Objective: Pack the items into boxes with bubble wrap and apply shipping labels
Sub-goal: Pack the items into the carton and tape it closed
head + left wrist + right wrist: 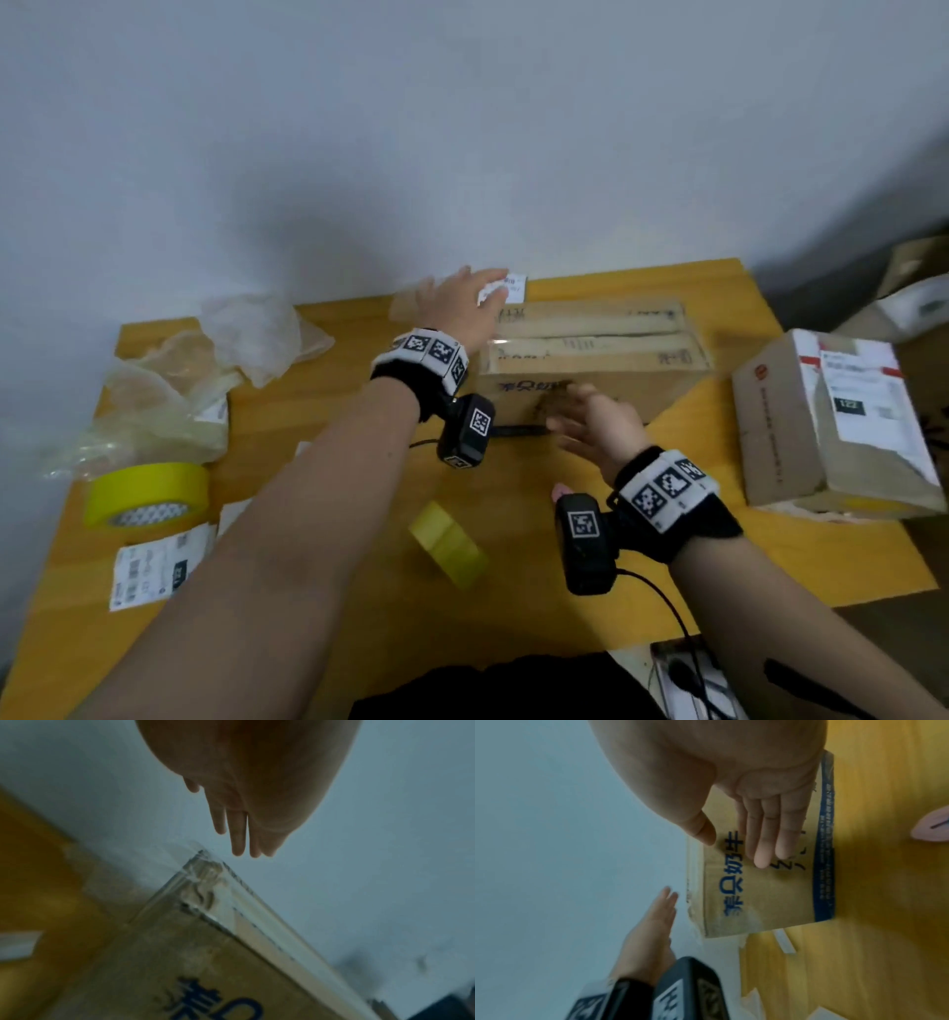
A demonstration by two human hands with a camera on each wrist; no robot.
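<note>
A brown cardboard box [590, 354], its top flaps sealed with clear tape, stands at the back middle of the yellow table [513, 591]. My left hand [457, 303] hovers over the box's far left corner with straight fingers and holds nothing; a small white label [516, 288] lies just beyond its fingertips. The left wrist view shows those fingers [237, 837] in the air above the taped box corner [203, 882]. My right hand [588, 419] is flat and open before the box's front face; its fingers [762, 845] lie over the blue print on the box [757, 898].
A second box [832, 426] bearing a shipping label stands at the right. At the left are a large yellow tape roll [149, 493], crumpled clear wrap [205, 370] and a loose shipping label [154, 565]. A smaller yellow tape roll [449, 545] lies in the near middle.
</note>
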